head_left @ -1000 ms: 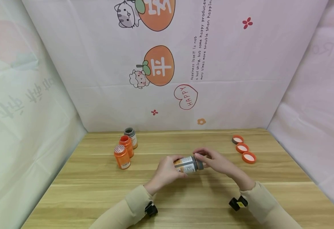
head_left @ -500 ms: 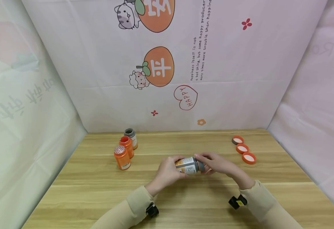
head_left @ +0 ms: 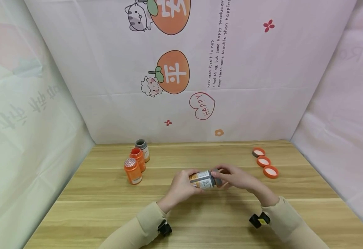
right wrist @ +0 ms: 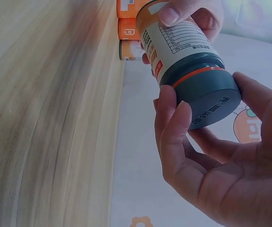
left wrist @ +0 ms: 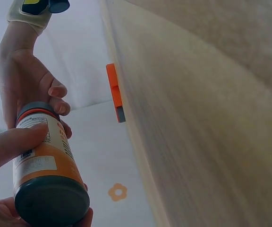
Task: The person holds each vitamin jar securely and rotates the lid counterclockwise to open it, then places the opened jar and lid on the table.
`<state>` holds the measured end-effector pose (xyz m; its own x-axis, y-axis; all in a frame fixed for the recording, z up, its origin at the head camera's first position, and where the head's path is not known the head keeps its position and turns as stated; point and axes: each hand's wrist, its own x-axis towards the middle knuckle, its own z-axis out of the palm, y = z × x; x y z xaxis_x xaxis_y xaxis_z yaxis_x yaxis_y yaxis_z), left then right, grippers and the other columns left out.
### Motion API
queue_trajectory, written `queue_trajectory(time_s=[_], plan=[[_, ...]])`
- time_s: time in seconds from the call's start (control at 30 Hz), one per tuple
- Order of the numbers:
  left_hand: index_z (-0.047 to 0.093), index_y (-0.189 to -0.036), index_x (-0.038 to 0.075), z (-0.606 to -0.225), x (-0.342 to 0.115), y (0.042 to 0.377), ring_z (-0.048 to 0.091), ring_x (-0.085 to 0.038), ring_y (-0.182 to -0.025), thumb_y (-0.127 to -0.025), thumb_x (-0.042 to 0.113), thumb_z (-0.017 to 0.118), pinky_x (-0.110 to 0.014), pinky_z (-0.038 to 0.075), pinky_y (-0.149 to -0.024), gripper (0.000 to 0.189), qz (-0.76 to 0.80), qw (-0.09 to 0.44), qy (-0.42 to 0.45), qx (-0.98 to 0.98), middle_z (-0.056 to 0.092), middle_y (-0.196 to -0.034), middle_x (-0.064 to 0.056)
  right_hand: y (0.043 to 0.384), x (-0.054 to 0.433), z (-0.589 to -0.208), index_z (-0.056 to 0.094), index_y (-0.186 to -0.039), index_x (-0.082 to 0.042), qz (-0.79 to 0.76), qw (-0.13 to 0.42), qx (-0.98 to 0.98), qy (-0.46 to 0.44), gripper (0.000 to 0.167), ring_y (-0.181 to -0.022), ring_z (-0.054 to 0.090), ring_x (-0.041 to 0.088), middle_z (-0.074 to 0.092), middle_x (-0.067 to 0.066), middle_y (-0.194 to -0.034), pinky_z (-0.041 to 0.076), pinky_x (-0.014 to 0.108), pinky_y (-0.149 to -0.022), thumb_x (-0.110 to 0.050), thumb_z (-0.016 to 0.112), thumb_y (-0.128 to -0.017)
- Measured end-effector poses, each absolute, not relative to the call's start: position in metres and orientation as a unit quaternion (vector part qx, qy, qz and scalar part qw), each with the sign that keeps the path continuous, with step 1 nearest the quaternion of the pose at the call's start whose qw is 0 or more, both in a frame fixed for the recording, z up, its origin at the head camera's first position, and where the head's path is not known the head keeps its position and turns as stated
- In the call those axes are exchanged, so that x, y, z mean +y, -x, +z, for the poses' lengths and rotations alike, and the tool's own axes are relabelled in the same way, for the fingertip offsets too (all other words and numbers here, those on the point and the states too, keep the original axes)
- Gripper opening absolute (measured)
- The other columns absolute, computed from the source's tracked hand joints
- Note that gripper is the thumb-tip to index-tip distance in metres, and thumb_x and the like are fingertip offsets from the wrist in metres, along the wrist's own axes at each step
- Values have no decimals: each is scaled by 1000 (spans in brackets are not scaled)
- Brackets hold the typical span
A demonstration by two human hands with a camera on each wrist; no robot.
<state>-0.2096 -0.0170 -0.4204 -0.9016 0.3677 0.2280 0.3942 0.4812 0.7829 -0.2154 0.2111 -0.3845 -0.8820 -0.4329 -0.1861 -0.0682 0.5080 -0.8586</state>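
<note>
In the head view my left hand grips a pill bottle round its body, tilted sideways above the middle of the table. The bottle has a dark grey base, an orange and white label and a dark grey screw cap. My right hand holds that cap with thumb and curled fingers from the right. A thin orange ring shows between cap and neck in the right wrist view. The left thumb lies along the label in the left wrist view, and the base faces that camera.
At the back left stand an orange bottle with a foil-like top, an open orange bottle and an open grey-necked bottle. Several caps, including one orange cap, lie inside up at the right. White printed cloth walls the wooden table.
My right hand's fingers and thumb have shifted round the cap, from a looser spread to a closer hold. The left hand and the bottle stay nearly where they were.
</note>
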Motion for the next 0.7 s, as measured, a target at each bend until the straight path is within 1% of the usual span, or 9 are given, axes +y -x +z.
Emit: queue_trajectory(time_s=[0.17, 0.27, 0.33, 0.43, 0.57, 0.7], plan=[[67, -112, 13, -420, -19, 210, 58, -10, -80, -60, 17, 89, -23, 49, -68, 57, -464, 8, 220, -858, 68, -99, 0, 215, 211, -385, 52, -129, -11, -465, 183, 853, 152, 49, -91, 62, 22, 57, 16, -114, 54, 45, -78, -42, 58, -92], [67, -112, 13, -420, -19, 210, 59, -10, -81, -59, 17, 89, -24, 49, -68, 58, -465, 6, 220, -857, 68, -99, -1, 214, 211, -384, 53, -128, -13, -470, 181, 848, 164, 46, -95, 59, 23, 55, 17, -118, 54, 46, -79, -39, 61, -91], [66, -113, 12, -420, -20, 210, 59, -11, -81, -60, 17, 89, -24, 49, -68, 58, -467, 5, 222, -856, 68, -101, -1, 214, 212, -383, 52, -128, -11, -474, 178, 843, 182, 46, -98, 58, 25, 53, 19, -121, 53, 47, -79, -35, 63, -90], [66, -114, 13, -420, -21, 210, 60, -12, -83, -61, 18, 89, -24, 49, -69, 58, -467, 2, 220, -856, 68, -103, -1, 214, 212, -383, 52, -128, -10, -475, 167, 838, 209, 48, -100, 59, 27, 53, 19, -124, 53, 44, -80, -30, 67, -88], [66, -115, 12, -420, -22, 210, 60, -13, -84, -61, 19, 89, -26, 49, -70, 59, -467, -1, 216, -857, 68, -103, -1, 215, 213, -384, 52, -128, -9, -475, 147, 838, 226, 50, -100, 59, 28, 53, 18, -125, 51, 37, -79, -26, 71, -85], [66, -115, 12, -420, -22, 210, 60, -14, -84, -61, 20, 89, -26, 50, -71, 59, -468, -3, 215, -857, 68, -103, -2, 215, 213, -385, 53, -127, -9, -480, 140, 836, 226, 51, -101, 59, 29, 54, 18, -124, 50, 36, -79, -24, 73, -83]])
